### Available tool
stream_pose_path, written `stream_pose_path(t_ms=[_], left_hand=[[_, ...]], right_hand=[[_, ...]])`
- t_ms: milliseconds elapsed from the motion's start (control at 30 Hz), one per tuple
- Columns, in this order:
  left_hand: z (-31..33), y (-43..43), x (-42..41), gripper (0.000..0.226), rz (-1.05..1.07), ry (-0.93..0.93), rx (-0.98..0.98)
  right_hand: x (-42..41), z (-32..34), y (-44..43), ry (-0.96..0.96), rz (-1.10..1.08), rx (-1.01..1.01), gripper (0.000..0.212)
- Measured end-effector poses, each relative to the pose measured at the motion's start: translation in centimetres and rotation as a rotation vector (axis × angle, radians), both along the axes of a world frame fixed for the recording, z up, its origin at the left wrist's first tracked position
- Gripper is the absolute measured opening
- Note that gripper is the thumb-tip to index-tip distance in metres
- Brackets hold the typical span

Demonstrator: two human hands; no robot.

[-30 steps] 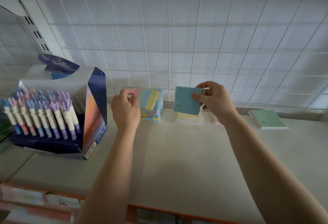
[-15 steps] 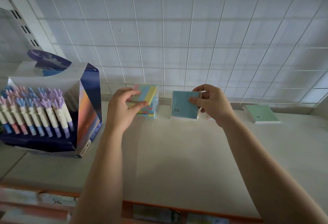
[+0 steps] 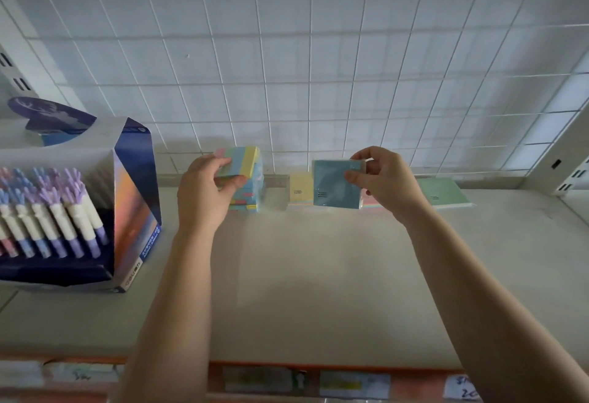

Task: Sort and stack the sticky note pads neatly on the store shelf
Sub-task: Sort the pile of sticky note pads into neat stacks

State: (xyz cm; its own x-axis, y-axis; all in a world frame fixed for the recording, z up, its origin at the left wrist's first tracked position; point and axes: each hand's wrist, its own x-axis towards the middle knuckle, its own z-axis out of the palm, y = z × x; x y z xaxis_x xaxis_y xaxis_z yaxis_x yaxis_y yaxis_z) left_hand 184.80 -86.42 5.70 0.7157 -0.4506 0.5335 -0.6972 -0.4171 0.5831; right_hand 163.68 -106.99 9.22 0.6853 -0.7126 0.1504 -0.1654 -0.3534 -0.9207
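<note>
My left hand (image 3: 204, 190) grips the top of a tall multicoloured stack of sticky note pads (image 3: 247, 176) at the back of the shelf (image 3: 318, 275), thumb on its front. My right hand (image 3: 384, 184) pinches a wrapped blue pad (image 3: 331, 184) by its upper right corner and holds it upright above the shelf. Behind the blue pad lies a low stack topped by a yellow pad (image 3: 300, 191), with a pink edge showing to its right. A green pad (image 3: 444, 193) lies flat further right.
A display box of pens (image 3: 63, 211) with purple and blue caps stands at the left of the shelf. A white wire grid (image 3: 302, 67) backs the shelf. Price labels (image 3: 350, 385) line the orange front edge. A white bracket (image 3: 570, 173) stands at the right.
The blue pad in my right hand has shifted slightly right, uncovering the yellow pad behind it. My left hand has closed further on the top of the multicoloured stack.
</note>
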Motion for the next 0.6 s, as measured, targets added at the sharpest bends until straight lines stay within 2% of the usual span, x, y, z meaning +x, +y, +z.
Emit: stream_pose_path(t_ms=[133,267,500,600], left_hand=[[0.9,0.0,-0.8,0.046,-0.01,-0.14,-0.004],[2.7,-1.1,-3.6,0.031,-0.007,-0.25,-0.044],[2.8,-5.6,-9.3,0.016,-0.269,-0.063,-0.039],[1.9,-8.1,-12.3,0.014,-0.347,-0.051,0.023]], right_hand=[[-1.4,0.0,-0.7,0.004,-0.025,0.004,0.017],[-3.1,0.0,-1.4,-0.006,-0.052,-0.001,0.017],[-7.1,-0.2,-3.7,-0.019,-0.11,0.016,0.017],[-9.6,-0.5,-5.4,-0.013,-0.139,0.014,0.018]])
